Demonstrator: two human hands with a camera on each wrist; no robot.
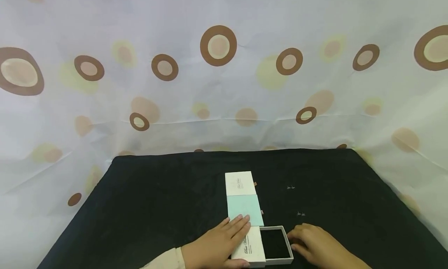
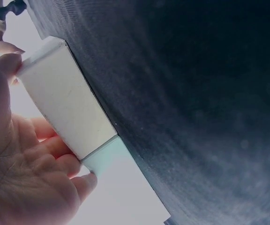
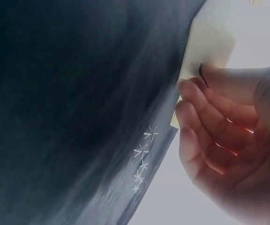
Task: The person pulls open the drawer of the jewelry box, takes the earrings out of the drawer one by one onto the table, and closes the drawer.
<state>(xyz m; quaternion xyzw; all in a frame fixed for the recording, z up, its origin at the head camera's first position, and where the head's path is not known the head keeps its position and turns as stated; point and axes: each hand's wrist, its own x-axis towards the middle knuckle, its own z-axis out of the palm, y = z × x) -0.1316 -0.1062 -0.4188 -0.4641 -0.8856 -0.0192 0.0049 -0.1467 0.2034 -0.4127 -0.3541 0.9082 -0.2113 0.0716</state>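
A white drawer box (image 1: 254,243) with dark print lies nearest me, its black-lined drawer (image 1: 275,243) slid out on the right. My left hand (image 1: 218,243) rests on the box, fingers laid straight across its top and thumb at the near edge. In the left wrist view that thumb touches a corner of the white box (image 2: 67,98). At the drawer's right end is my right hand (image 1: 316,243). The right wrist view has the right hand (image 3: 224,126) pinching a thin dark pull tab (image 3: 203,75) between thumb and fingers.
A pale turquoise box (image 1: 245,208) and another white box (image 1: 239,183) continue the row away from me, small tabs on their right sides. Small silvery star-shaped pieces (image 1: 301,214) lie right of the row on the black cloth (image 1: 168,199). A patterned curtain (image 1: 224,90) hangs behind.
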